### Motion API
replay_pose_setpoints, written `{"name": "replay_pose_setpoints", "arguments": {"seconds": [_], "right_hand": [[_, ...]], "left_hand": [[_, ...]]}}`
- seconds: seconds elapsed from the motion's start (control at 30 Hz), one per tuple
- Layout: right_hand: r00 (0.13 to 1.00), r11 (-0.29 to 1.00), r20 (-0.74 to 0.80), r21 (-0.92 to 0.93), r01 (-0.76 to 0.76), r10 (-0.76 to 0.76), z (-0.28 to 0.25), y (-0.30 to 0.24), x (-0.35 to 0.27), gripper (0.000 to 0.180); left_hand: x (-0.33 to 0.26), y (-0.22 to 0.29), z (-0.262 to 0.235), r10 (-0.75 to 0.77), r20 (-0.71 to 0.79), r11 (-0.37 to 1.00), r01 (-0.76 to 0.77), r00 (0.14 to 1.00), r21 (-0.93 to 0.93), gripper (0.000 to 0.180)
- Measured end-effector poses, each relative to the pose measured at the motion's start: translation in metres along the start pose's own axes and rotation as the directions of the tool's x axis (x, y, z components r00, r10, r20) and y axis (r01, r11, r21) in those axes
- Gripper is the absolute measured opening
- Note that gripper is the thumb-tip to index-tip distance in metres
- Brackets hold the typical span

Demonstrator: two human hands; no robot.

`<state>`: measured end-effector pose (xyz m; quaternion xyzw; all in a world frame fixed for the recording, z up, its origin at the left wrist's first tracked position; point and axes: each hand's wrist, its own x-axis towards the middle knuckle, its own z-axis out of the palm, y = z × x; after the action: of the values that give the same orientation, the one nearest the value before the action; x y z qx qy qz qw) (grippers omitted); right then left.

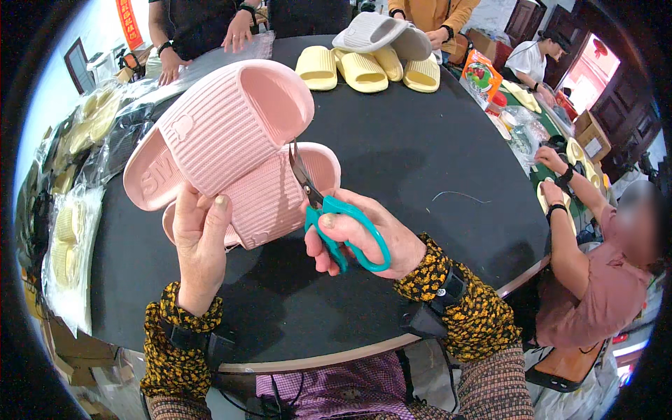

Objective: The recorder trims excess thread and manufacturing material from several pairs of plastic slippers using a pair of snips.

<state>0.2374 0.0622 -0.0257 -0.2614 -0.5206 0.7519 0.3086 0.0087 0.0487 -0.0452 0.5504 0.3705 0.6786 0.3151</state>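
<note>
My left hand grips a pair of ribbed pink slippers by their straps, thumb in front. The upper slipper lies slanted across the lower slipper, partly covering it. Both are raised over the dark table. My right hand is closed round a pair of scissors with teal handles, fingers through the loops. The blades look nearly together and point up, their tips close to the upper slipper's edge. Whether the tips touch it I cannot tell.
Several pale yellow slippers and grey ones sit at the table's far side. Bagged slippers line the left edge. A loose thread lies on the black table. Other people work across and at right, beside a green table.
</note>
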Motion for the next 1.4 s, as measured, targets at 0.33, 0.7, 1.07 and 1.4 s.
{"name": "replay_pose_setpoints", "arguments": {"seconds": [0.33,0.7,1.07,1.4], "right_hand": [[1.0,1.0,-0.017,0.03,-0.006,0.006,0.003,-0.003,-0.001,0.034],[1.0,1.0,-0.027,-0.026,0.001,-0.001,0.003,-0.004,-0.002,0.034],[0.994,0.997,-0.094,0.047,0.063,-0.059,0.001,-0.003,0.0,0.027],[0.977,0.996,-0.205,0.048,0.071,-0.06,-0.002,-0.002,0.001,0.023]], "left_hand": [[0.0,-0.007,-0.016,-0.006,0.157,0.995,-0.009,0.988,0.097,0.046],[-0.001,0.0,0.002,0.008,0.027,0.998,-0.007,1.0,-0.059,0.041],[0.0,-0.002,-0.006,-0.011,0.076,1.0,0.009,0.997,0.024,0.04],[0.005,-0.011,-0.016,0.011,0.044,0.947,-0.024,0.999,0.322,0.03]]}}
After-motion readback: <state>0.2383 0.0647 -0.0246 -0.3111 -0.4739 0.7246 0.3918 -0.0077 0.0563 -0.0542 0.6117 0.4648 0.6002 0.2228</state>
